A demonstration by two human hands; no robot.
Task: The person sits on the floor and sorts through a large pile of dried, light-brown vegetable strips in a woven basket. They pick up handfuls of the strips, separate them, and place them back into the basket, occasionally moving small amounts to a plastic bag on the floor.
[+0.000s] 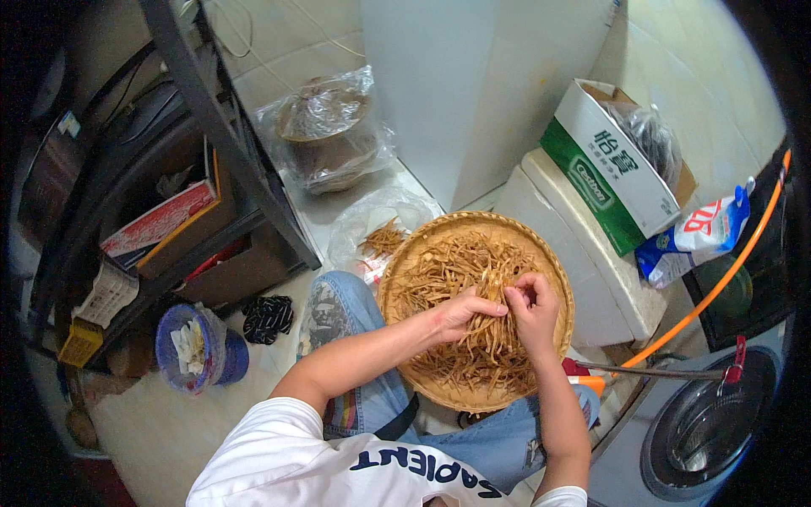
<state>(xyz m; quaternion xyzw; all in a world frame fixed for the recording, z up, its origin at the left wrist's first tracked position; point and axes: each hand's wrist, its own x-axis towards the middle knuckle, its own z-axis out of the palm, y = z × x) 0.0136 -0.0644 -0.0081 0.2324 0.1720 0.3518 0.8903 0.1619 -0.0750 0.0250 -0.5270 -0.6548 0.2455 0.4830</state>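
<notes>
A round woven bamboo tray [391, 279] lies before me between my knees, spread with dried brown strips [437, 266] that look like plant stems or roots. Over its middle, my left hand [466, 312] grips a bundle of these strips [491, 326], thumb on top. My right hand [531, 304] is at the bundle's right side, thumb and forefinger pinched together at its upper part; whether a strip is between them cannot be told. Beyond the tray's upper left edge, an open clear plastic bag [355, 222] holds more strips [384, 239].
At right stand a white foam box [570, 266] with a carton [602, 171] on it, a blue-and-white bag [697, 234] and a washing machine [684, 431]. Left are a black shelf [228, 139] and a blue bin [231, 358]. A plastic-wrapped pot [329, 146] sits ahead.
</notes>
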